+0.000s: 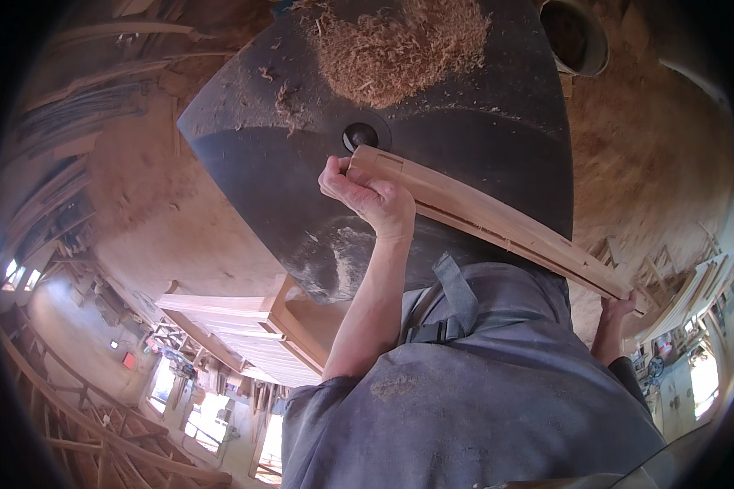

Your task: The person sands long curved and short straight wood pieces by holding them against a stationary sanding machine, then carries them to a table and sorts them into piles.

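Observation:
A long pale wooden rail [481,210], with a groove along its near side and a notch by its left end, slants across a dark machine table [481,134]. My left hand [373,200] is closed round the left end. Beyond that end is a round dark spindle [359,137] set in a hole in the table; the rail's tip is very close to it, and I cannot tell whether they touch. At the far right end, past the table's edge, my right hand [618,306] grips the rail; its fingers are partly hidden.
Curly wood shavings [400,57] are heaped at the back of the table. A bucket [599,49] stands beyond its right corner. To my left is a stack of pale wooden pieces [220,314]. More boards [689,297] lean at the right. My body is against the table's near edge.

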A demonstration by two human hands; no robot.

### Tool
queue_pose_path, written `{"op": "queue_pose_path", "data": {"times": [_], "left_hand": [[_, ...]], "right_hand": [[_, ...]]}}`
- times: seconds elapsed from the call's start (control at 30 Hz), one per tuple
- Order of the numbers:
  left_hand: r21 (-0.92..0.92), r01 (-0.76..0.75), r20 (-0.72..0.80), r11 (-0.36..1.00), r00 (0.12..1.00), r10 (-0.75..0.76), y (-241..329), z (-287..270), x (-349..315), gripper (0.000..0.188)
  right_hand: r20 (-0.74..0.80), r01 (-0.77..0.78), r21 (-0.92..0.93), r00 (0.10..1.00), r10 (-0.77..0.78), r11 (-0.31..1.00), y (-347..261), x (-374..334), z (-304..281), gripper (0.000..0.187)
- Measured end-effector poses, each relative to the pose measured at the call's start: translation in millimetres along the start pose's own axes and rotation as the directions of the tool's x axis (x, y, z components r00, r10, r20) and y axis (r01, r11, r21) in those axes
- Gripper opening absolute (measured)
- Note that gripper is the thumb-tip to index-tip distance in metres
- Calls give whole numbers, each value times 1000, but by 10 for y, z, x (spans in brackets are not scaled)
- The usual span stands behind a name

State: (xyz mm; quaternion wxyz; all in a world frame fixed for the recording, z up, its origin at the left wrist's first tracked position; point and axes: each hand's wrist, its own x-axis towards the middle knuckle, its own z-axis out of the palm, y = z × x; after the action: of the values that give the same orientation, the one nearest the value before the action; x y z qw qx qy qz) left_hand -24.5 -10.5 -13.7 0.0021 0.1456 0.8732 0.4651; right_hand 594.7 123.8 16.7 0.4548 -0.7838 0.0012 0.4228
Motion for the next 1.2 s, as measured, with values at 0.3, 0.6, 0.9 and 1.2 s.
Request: {"op": "queue_pose_path", "data": {"times": [0.3, 0.6, 0.9, 1.2], "left_hand": [[4, 55, 52, 998, 997, -55, 4, -48, 52, 51], [3, 139, 6, 990, 990, -139, -33, -54, 81, 50], [-171, 146, -32, 974, 988, -154, -191, -37, 36, 55], [-73, 152, -100, 986, 982, -158, -60, 34, 100, 51]], "right_hand": [[51, 0, -19, 999, 1, 1000, -159, 208, 45, 59], [38, 131, -69, 991, -128, 989, -385, 386, 547, 58], [94, 195, -162, 979, -182, 967, -571, 311, 954, 44], [85, 196, -209, 980, -181, 958, -737, 455, 1314, 49]]}}
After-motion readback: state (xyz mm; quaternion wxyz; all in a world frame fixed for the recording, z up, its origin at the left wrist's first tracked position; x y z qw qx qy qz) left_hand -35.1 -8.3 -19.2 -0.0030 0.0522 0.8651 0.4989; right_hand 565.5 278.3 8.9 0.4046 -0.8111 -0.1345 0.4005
